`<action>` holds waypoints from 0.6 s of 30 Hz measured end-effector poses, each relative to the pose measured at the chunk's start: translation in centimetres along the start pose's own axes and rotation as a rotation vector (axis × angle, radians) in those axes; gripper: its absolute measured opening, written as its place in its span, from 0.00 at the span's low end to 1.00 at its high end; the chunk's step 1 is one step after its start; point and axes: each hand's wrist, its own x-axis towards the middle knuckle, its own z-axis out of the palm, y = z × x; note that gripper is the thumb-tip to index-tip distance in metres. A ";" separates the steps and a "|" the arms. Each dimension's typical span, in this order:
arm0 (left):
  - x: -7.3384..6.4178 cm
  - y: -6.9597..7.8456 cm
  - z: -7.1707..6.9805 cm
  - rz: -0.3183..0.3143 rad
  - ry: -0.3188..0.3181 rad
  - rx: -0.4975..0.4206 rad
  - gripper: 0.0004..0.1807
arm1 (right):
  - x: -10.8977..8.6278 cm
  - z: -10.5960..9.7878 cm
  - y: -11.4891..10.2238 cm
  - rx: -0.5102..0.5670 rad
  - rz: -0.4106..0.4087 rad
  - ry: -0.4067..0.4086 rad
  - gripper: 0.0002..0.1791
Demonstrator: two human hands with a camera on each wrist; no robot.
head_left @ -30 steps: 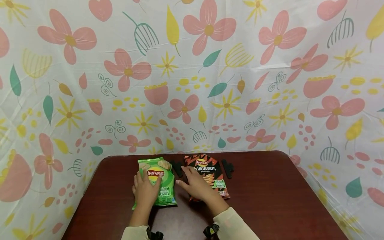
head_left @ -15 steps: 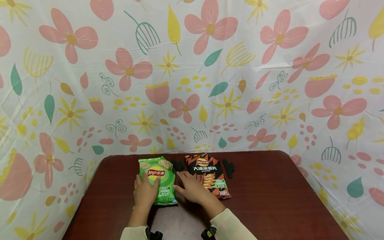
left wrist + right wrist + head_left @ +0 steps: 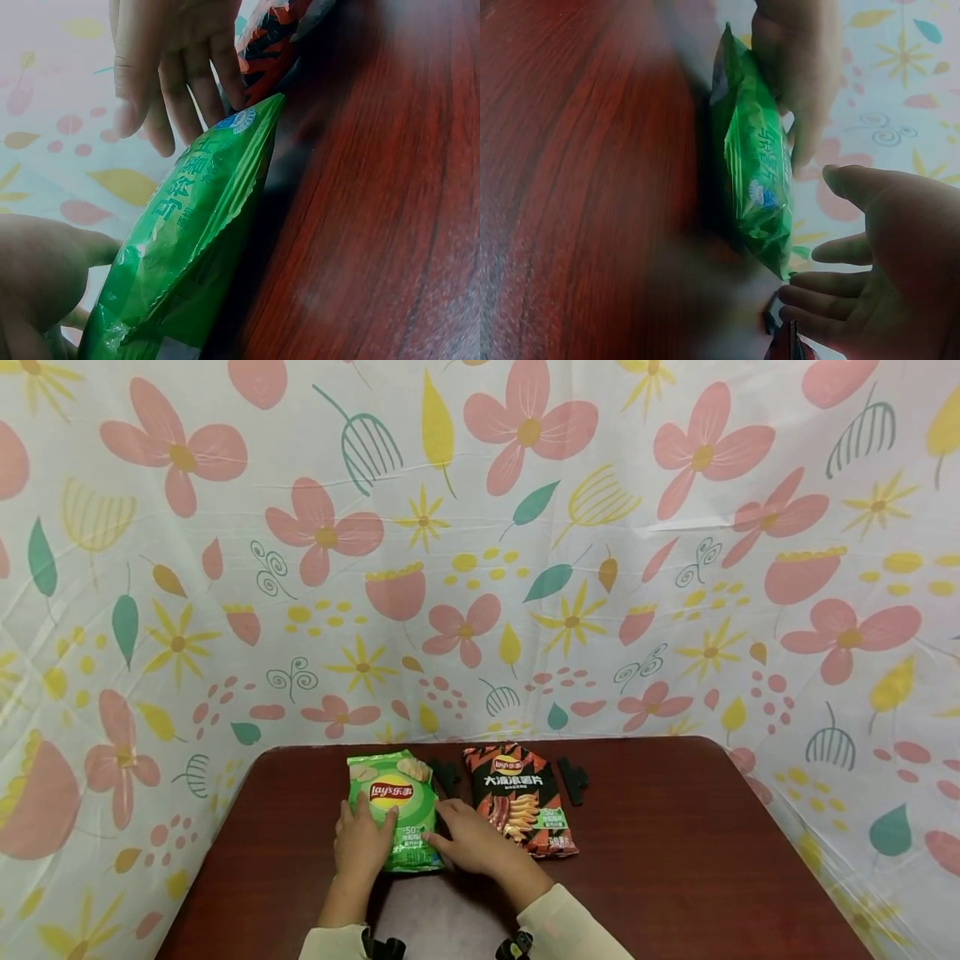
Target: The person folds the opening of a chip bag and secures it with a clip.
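Note:
A green Lay's chip bag point(image 3: 408, 820) lies on the table, its top end away from me. My left hand point(image 3: 361, 845) rests on its left side, fingers spread, with the thumb on the front. My right hand point(image 3: 474, 843) is at the bag's right edge with its fingers extended. In the right wrist view the fingers of this right hand point(image 3: 900, 262) are apart and hold nothing, close to a corner of the green bag point(image 3: 761, 161). To the right lies a black and red Lay's chip bag point(image 3: 517, 793), its lower left side partly behind my right hand.
One black clip point(image 3: 448, 775) lies between the two bags, and another black clip point(image 3: 573, 782) lies right of the red bag. The dark red wooden table point(image 3: 690, 852) ends at the back against a flower-patterned curtain point(image 3: 480, 568).
My right hand has moved left, from over the red bag's left side to the green bag's right edge. More of the red bag shows. My left hand stays on the green bag.

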 end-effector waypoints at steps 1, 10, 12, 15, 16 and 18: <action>0.0 -0.1 0.0 0.001 -0.003 0.000 0.44 | 0.0 0.0 -0.1 0.004 0.005 -0.007 0.39; 0.2 -0.3 -0.1 -0.007 0.003 -0.018 0.43 | 0.4 0.3 -0.4 0.028 0.039 -0.072 0.39; 0.1 -0.3 -0.1 -0.004 0.008 -0.029 0.42 | 0.4 0.4 -0.4 0.029 0.042 -0.078 0.39; 0.1 -0.3 -0.2 0.002 0.013 -0.046 0.41 | 0.4 0.4 -0.5 0.034 0.051 -0.084 0.39; 0.1 -0.3 -0.2 0.003 0.015 -0.051 0.41 | 0.3 0.3 -0.5 0.036 0.053 -0.084 0.39; 0.1 -0.3 -0.2 0.005 0.024 -0.063 0.41 | 0.3 0.3 -0.6 0.036 0.059 -0.085 0.40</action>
